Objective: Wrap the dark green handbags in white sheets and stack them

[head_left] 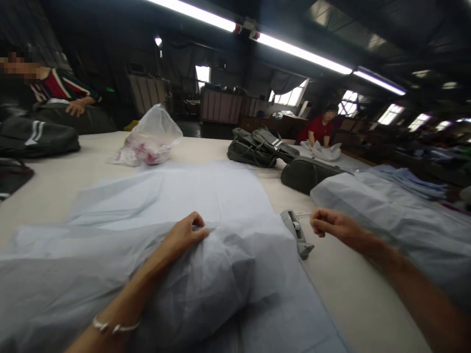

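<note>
My left hand point(187, 233) is closed in a pinch on the pale, thin plastic bag point(206, 279), which is wrapped round a bulky bundle in front of me. Under it lie wide, pale blue-white sheets point(213, 191). To the right, a grey tape dispenser point(296, 235) sits against the edge of the sheets. My right hand point(327, 224) is closed just beyond the dispenser. A thin pale strip of tape point(303, 214) runs between the dispenser and its fingertips. How much tape is inside the fingers is hidden.
A second pale wrapped bundle point(390, 211) lies right of my right arm. Dark bags point(257, 147) and a clear plastic bag point(156, 135) stand farther back on the table point(206, 145). One person point(66, 90) handles dark bags at far left; another point(320, 130) works at back right.
</note>
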Motion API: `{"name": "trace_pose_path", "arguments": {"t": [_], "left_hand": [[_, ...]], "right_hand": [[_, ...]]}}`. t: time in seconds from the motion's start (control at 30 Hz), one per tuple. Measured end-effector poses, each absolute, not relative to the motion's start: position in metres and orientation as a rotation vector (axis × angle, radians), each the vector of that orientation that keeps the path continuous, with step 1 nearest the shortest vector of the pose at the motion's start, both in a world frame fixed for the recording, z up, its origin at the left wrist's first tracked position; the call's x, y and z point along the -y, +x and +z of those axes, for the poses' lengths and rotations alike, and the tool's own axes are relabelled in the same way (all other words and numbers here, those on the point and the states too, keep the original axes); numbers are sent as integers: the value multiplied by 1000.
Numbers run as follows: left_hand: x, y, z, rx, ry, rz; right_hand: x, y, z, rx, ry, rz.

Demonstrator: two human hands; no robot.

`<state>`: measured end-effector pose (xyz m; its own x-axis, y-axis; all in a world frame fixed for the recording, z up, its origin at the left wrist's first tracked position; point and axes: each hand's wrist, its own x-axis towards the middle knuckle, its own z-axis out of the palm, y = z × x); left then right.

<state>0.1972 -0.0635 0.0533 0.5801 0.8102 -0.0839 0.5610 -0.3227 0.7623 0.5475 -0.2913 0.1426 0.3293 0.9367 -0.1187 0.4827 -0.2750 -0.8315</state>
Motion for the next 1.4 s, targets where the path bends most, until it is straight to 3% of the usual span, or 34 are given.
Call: {"name": "trace_pose_path", "arguments": {"t": [0.13,0.2,0.27,0.47,0.7,1.4], "left_hand": [[70,199,55,-1155,2040,410],[73,200,59,-1157,2048,413],[75,200,64,-1166,2048,398],[78,200,67,-1240,2056,337],[81,201,64,-1242,2054,374],[78,196,69,-1171,1948,348]], "right_hand": [[229,417,228,1758,-1672,1522],[201,365,231,1972,-1477,1873],[173,337,216,2185,-1388,2009],[97,347,161,2639,-1691,1586],[62,359,143,2791,-1757,1246],[39,371,124,2599,-1622,1657]]}}
